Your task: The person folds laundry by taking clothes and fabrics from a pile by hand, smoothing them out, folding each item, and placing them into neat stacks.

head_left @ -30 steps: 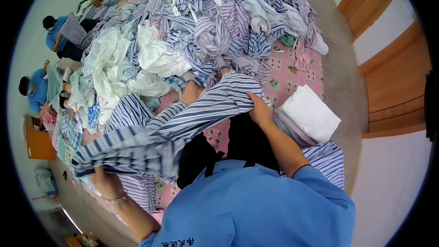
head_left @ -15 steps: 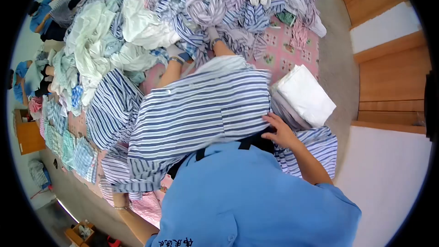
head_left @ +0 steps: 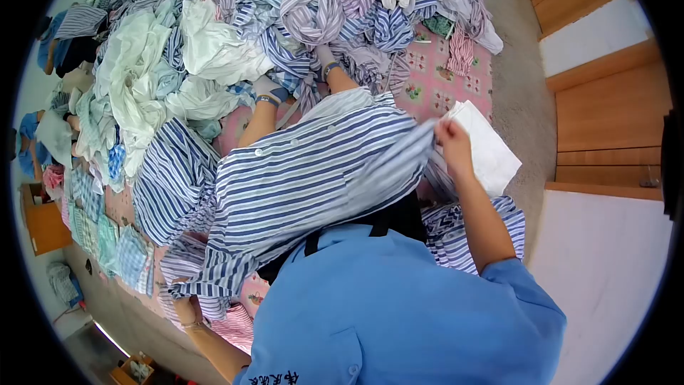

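A blue-and-white striped shirt (head_left: 299,175) with buttons lies spread across my lap and legs. My right hand (head_left: 454,144) is closed on its right-hand edge and holds that part raised, blurred by motion. At the lower left my left hand (head_left: 185,309) is closed on the end of the shirt's sleeve (head_left: 217,279), its fingers partly hidden by cloth. A folded white cloth (head_left: 486,153) lies just beyond my right hand, on top of folded striped garments. Another blue striped garment (head_left: 174,178) lies to the left of the shirt.
A large heap of striped and white clothes (head_left: 221,46) spreads ahead on a pink patterned mat (head_left: 434,75). Folded stacks (head_left: 132,253) lie at left. Two people (head_left: 60,50) sit at the far left with cloth. Wooden doors (head_left: 609,114) are at right.
My right hand has gone from resting open near the shirt's lower right edge to gripping the edge and lifting it up and to the right. My left hand has stayed at the sleeve.
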{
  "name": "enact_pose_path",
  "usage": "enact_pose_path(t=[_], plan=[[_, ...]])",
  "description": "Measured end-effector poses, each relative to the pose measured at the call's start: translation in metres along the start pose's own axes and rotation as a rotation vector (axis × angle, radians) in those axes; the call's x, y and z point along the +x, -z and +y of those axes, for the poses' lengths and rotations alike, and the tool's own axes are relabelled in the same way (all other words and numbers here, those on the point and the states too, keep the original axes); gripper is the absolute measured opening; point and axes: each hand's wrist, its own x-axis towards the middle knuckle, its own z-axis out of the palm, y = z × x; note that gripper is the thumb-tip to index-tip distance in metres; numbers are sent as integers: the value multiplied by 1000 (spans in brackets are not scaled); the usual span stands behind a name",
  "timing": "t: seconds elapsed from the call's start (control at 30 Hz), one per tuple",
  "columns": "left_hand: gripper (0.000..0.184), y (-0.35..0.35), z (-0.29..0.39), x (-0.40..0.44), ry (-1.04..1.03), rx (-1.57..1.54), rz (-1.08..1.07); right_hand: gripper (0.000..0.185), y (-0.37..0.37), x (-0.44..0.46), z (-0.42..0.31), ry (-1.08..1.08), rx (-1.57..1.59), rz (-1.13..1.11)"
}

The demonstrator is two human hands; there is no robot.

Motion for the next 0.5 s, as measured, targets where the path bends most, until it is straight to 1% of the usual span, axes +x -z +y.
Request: enact_pose_path(t=[0.03, 0.07, 0.13, 0.17, 0.23, 0.27, 0.33, 0.37, 0.4, 0.43, 0.47, 0.5], plan=[[33, 0, 1, 1, -9, -20, -6, 12, -13, 13, -30, 11, 164, 30], [33, 0, 0, 4, -21, -42, -13, 16, -28, 30, -40, 60, 300, 43], [32, -6, 1, 7, -40, -71, -34, 21, -64, 55, -52, 31, 138, 106], [32, -7, -1, 8, -47, -79, -37, 30, -79, 74, -28, 162, -104, 70], [32, -6, -3, 8, -66, -91, -36, 41, -102, 80, -5, 229, -343, -20], [34, -12, 0, 6, -68, -83, -62, 44, -108, 73, -10, 300, -375, -6], [35, -8, -6, 1, -85, -108, 20, 50, -113, 43, -17, 434, -444, 18], [35, -13, -6, -3, -89, -120, 60, 51, -113, 29, -23, 484, -544, 56], [36, -18, -2, -6, -49, -99, 26, 52, -112, 14, -29, 530, -646, 97], [36, -16, -3, -7, -55, -85, 31, 54, -109, 3, -30, 576, -749, 144], [36, -15, -6, -5, -64, -73, 32, 55, -107, -2, -22, 560, -738, 118], [35, -13, -9, -2, -75, -61, 31, 52, -105, -5, -16, 603, -755, 135]])
